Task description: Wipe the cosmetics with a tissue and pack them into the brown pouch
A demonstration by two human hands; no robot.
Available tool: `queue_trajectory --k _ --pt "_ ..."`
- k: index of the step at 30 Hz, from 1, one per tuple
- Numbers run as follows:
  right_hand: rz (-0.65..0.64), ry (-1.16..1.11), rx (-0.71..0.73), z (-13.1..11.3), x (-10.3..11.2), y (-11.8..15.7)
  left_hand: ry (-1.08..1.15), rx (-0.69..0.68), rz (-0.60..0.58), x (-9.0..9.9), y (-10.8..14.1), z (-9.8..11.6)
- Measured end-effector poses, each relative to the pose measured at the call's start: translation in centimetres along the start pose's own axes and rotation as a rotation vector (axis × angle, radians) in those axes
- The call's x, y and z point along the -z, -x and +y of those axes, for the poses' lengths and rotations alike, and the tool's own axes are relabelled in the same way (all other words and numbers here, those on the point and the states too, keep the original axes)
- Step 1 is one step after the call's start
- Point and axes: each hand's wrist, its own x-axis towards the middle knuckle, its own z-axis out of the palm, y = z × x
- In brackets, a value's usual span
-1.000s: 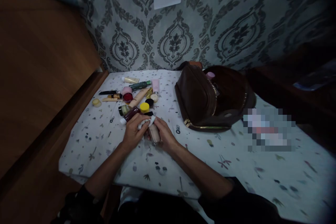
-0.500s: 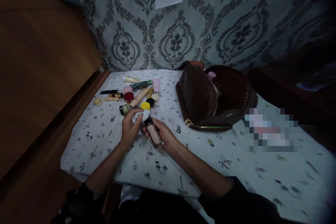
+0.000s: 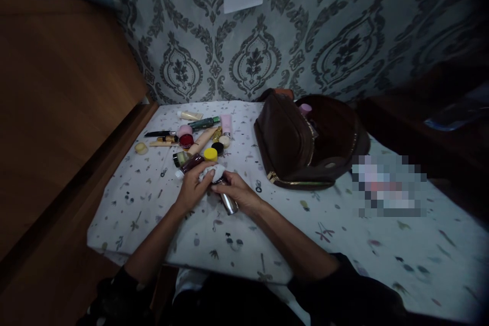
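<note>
My left hand point(image 3: 190, 191) is closed on a crumpled white tissue point(image 3: 216, 171), pressed against the upper end of a foundation bottle point(image 3: 229, 205). My right hand point(image 3: 243, 194) grips that bottle by its side, fingers and thumb around it. The bottle is tilted, its shiny base toward me; its neck is partly hidden by my fingers and the tissue. Just beyond my left hand lie a dark red-purple tube point(image 3: 191, 163) and a jar with a dark lid point(image 3: 182, 158). A yellow-lidded jar point(image 3: 210, 154) and a black round lid point(image 3: 218, 148) are close behind the tissue.
More cosmetics lie farther back, among them a pink tube point(image 3: 226, 123), a green tube point(image 3: 204, 123) and a red round jar point(image 3: 186, 141). An unzipped brown bag point(image 3: 284, 137) stands at right. A wooden cabinet point(image 3: 64, 97) borders the left; patterned wallpaper point(image 3: 254, 61) rises behind.
The bottle has turned in my right hand: its beige face showed before, and a shiny silvery side shows now. My left hand has shifted slightly right with the tissue, uncovering the red-purple tube.
</note>
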Motion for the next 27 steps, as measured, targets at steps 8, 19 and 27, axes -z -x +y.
queue_trajectory --k 8,19,27 --pt "0.015 0.275 0.206 1.3 1.0 -0.9 0.016 0.071 -0.087 0.3 -0.1 -0.9" --pt "0.297 1.25 0.341 2.0 1.1 4.5 -0.271 0.05 -0.101 -0.2 0.2 -1.6" --pt "0.287 1.423 0.384 2.9 1.8 5.4 -0.26 0.022 -0.116 -0.6 0.9 -1.6"
